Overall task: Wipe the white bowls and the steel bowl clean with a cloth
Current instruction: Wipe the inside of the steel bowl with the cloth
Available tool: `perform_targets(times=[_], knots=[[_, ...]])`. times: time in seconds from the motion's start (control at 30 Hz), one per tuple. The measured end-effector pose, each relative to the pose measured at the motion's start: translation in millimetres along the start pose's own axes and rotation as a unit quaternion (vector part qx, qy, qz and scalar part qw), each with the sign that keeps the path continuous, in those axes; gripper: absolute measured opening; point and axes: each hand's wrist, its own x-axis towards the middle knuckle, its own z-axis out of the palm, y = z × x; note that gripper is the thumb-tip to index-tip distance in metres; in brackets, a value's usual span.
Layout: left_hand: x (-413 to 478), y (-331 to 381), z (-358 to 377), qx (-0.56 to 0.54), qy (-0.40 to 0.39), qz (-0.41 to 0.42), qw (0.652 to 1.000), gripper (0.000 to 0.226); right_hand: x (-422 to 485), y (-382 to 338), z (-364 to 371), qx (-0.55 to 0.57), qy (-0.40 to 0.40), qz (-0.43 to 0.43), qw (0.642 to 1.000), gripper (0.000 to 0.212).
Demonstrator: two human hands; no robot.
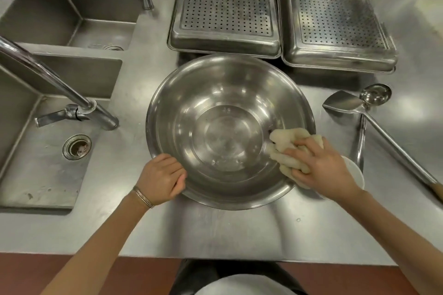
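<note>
The steel bowl [230, 132] sits mid-worktop [215, 230]: rigid, light, probably slippery. Left hand [160, 178] curls closed on its rim at 8 o'clock, the best hold; right hand [321, 167] presses the soft cloth [285, 148] inside at 4 o'clock.

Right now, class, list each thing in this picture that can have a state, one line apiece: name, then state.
steel bowl: upright on the counter, held at its near-left rim.
cloth: bunched, pressed on the bowl's right inner wall.
left hand: closed on the bowl's rim.
right hand: gripping the cloth.
white bowl: mostly hidden behind the right hand.
perforated trays: upside down.
ladle: lying flat, idle.
taps: no water running.
</note>
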Motion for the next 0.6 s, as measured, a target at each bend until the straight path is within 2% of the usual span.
perform_targets(times=[0.13,0.27,0.37,0.47,0.6], knots=[[3,49,2,-0.029,-0.013,-0.031,0.999,0.031,-12,-15,11,0.056,0.067,0.046,0.995,0.034],[10,116,29,-0.045,-0.039,-0.01,0.998,0.039,-12,-30,16,0.074,0.013,0.026,0.997,0.033],[13,106,34,-0.001,-0.029,-0.001,1.0,0.047,-8,-23,12,0.04,-0.047,-0.047,0.997,0.031],[6,79,28,0.008,-0.015,0.054,0.998,0.048,8,12,6,-0.009,-0.067,-0.085,0.994,0.033],[7,32,4,-0.04,-0.075,0.097,0.992,0.046,39,58,-1,-0.065,-0.099,-0.106,0.987,0.031]])
